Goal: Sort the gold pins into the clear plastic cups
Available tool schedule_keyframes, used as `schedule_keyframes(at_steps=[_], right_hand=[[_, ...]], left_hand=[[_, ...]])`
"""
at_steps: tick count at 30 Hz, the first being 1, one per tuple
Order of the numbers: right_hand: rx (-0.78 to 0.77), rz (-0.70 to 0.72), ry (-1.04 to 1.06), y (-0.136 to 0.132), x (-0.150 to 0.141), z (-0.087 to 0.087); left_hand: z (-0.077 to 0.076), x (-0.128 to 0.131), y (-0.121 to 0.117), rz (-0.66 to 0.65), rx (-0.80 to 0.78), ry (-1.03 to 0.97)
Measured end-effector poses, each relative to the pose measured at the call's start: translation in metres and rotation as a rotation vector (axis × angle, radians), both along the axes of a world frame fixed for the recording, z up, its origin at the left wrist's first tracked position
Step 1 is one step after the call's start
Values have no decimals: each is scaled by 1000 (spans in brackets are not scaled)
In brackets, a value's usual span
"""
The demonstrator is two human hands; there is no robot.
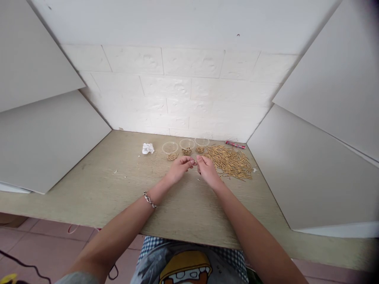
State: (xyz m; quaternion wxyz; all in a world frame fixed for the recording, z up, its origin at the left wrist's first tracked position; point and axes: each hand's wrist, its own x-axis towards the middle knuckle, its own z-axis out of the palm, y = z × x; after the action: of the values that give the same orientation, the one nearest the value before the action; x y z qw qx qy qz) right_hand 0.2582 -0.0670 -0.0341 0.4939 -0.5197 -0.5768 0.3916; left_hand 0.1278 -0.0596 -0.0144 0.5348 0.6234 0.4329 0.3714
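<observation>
Head view, and both hands are right in the middle for me, meeting low over the wooden table point(118, 189)! The left hand point(179, 169) comes in with thumb and forefinger pinched; the right hand point(208, 170) faces it, thumb pressed over curled fingers. Between the two sets of fingertips I catch a tiny piece point(195, 162), pinched from both sides, and it's too small on my feed to say what it is, or whether it's one part or two.

Just beside the right hand, here's the big one: a loose pile of slim, gold-coloured pins point(232, 161), strewn every which way. Beyond the fingertips, three clear cups in a row, each with small gold-coloured bits at the bottom: the left cup point(170, 152), then the middle cup point(180, 144), then the right cup point(202, 145), nearest the pile.

Out to the left of the cups lies a crumpled white paper point(148, 148); over on the far right, a red marker point(235, 144) rests behind the pile, close to the white wall point(177, 85). Pale panels point(331, 173) lean in on both flanks. A chain bracelet point(150, 199) rings the left wrist, and below the table edge I've got a grey shirt point(148, 268) with a cartoon print.
</observation>
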Motion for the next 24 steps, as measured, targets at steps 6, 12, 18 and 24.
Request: schedule_keyframes(at_steps=[6,12,18,24], right_hand=[[-9,-13,-10,1,0,-1],[-57,34,42,2,0,-3],[-51,43,98,2,-1,-3],[-56,38,95,2,-2,-3]], left_hand=[[-1,-1,1,5,4,4],[-5,-2,3,-21,-3,-7],[-5,-1,3,-16,0,-24],[-5,-1,3,-22,-6,-28]])
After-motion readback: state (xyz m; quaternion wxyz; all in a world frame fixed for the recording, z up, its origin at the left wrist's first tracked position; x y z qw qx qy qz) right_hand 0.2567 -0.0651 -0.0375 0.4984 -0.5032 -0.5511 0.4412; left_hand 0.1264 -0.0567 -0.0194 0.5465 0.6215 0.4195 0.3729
